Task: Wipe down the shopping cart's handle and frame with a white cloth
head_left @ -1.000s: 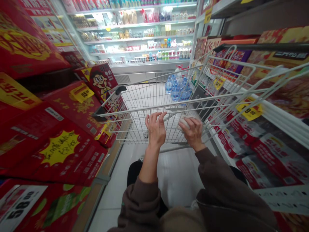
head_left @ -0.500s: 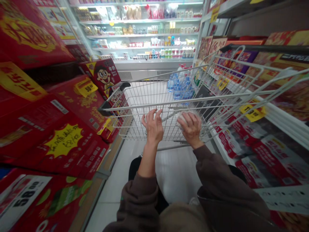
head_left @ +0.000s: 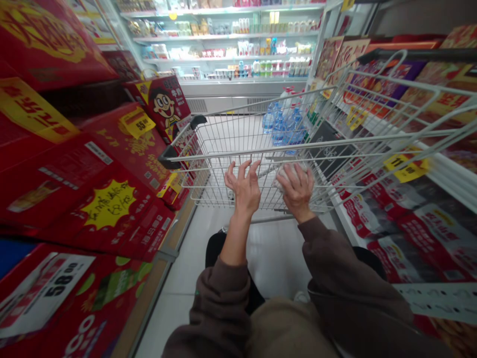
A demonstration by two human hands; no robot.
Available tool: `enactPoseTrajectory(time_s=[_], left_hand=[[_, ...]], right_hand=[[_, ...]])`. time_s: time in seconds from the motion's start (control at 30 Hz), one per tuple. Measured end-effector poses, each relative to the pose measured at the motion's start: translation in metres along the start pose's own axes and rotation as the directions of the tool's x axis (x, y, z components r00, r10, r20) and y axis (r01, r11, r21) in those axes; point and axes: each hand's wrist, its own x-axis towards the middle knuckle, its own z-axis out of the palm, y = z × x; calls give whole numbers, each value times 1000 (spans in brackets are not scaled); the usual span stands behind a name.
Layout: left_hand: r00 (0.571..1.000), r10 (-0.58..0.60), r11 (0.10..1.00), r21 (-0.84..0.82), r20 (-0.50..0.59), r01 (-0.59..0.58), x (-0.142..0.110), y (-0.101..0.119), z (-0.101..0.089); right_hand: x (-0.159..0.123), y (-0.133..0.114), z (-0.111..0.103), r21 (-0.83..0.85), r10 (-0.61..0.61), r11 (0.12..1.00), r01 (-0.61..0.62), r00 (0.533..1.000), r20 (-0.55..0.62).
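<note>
A wire shopping cart [head_left: 238, 151] stands sideways in front of me. At its near side, my left hand [head_left: 244, 191] is raised with bent fingers spread apart and nothing visible in them. The fingertips overlap the wires; whether they touch cannot be made out. To the right, my right hand [head_left: 299, 191] curls over a white crumpled thing [head_left: 280, 180], perhaps tissue or thin plastic, mostly covered by the fingers. A dark grey flat panel [head_left: 330, 149] shows at the cart's right end.
Red gift boxes [head_left: 122, 154] are stacked close on the left. Packaged goods fill a shelf [head_left: 417, 214] on the right. Large blue-tinted water bottles [head_left: 285, 124] stand on the floor beyond the cart. A lit refrigerated display [head_left: 223, 49] spans the back.
My view has tilted down and turned slightly left, so the cart and shelves sit higher and farther right. Both hands keep nearly the same pose, the right still around the white thing.
</note>
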Motion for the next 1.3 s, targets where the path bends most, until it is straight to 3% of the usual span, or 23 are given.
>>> enactPoseTrajectory(time_s=[0.17, 0.27, 0.37, 0.43, 0.53, 0.63, 0.7, 0.8, 0.9, 1.1, 1.23, 1.3], left_hand=[[999, 29, 1000, -4, 34, -29, -1, -3, -1], [997, 10, 1000, -23, -82, -12, 0, -4, -4], [974, -37, 998, -49, -225, 27, 5, -10, -9], [980, -46, 997, -67, -194, 34, 8, -15, -13], [997, -42, 996, -76, -66, 37, 12, -24, -17], [999, -36, 997, -71, -14, 35, 12, -28, -19], [999, -33, 997, -67, -19, 32, 10, -27, -19], [991, -59, 997, -47, -122, 53, 7, -26, -19], [974, -84, 996, -24, -209, 81, 6, -29, -17], [997, -23, 999, -38, -72, 21, 6, -45, -17], [997, 18, 999, -31, -79, -20, 3, -50, -18], [995, 58, 998, -16, -76, -60, 1, -51, -18]], right_hand=[[-16, -11, -7, 33, 2, 999, -5, 995, 96], [3, -7, -17, 46, 85, 995, -84, 996, -15], [18, -2, -13, 19, 128, 992, -127, 982, -135], [15, -2, -5, -15, 119, 992, -121, 986, -116], [-5, -8, 4, -32, 51, 998, -51, 999, -8], [-18, -16, 1, 21, 32, 999, -34, 996, 79], [-13, -18, -6, 55, 73, 995, -78, 994, 76], [10, -17, -12, 49, 149, 988, -146, 987, -56], [28, -19, -6, 13, 143, 990, -143, 979, -144], [0, -40, 14, -11, 37, 999, -37, 998, -44], [-13, -42, 4, 109, 60, 992, -66, 997, 58], [-4, -38, -4, 156, 106, 982, -107, 994, 12]])
